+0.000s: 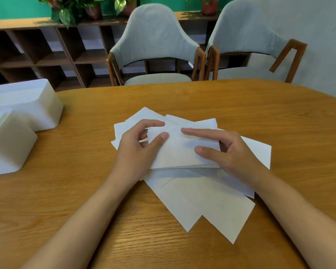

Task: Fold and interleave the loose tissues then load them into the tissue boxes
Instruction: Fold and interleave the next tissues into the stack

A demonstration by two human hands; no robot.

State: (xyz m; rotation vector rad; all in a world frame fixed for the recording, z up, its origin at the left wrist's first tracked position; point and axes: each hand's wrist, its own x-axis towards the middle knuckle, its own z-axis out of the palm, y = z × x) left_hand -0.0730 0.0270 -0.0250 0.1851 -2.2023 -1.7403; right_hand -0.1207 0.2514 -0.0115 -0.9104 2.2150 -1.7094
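Tissues point(206, 200) lie in a fanned, overlapping heap at the middle of the table point(241, 105), sheets splayed at different angles with corners pointing toward us; we count several layers but cannot give a number. Two white boxes point(27, 105) stand well apart at the far left edge, apparently turned with their closed side up, so loading is not yet begun. On top of the heap sits a folded stack point(180, 152), held between both hands. The left hand point(136, 150) pinches the stack's left end, thumb on top and curled fingers at the edge; the right hand point(229, 150) has its fingers spread, index laid flat along the upper fold and thumb pressing down on the near part. Risks, in our judgement: the thin sheets under the stack are loose, so any sideways drag could pull them askew or carry one along unnoticed; uneven pressure from the two thumbs could shift the layers and spoil the interleave, so that tissues would not draw one after another from a box; a hard pinch on the left end could crease or tear the top sheet; and lifting the stack by one end alone could let it fan open.
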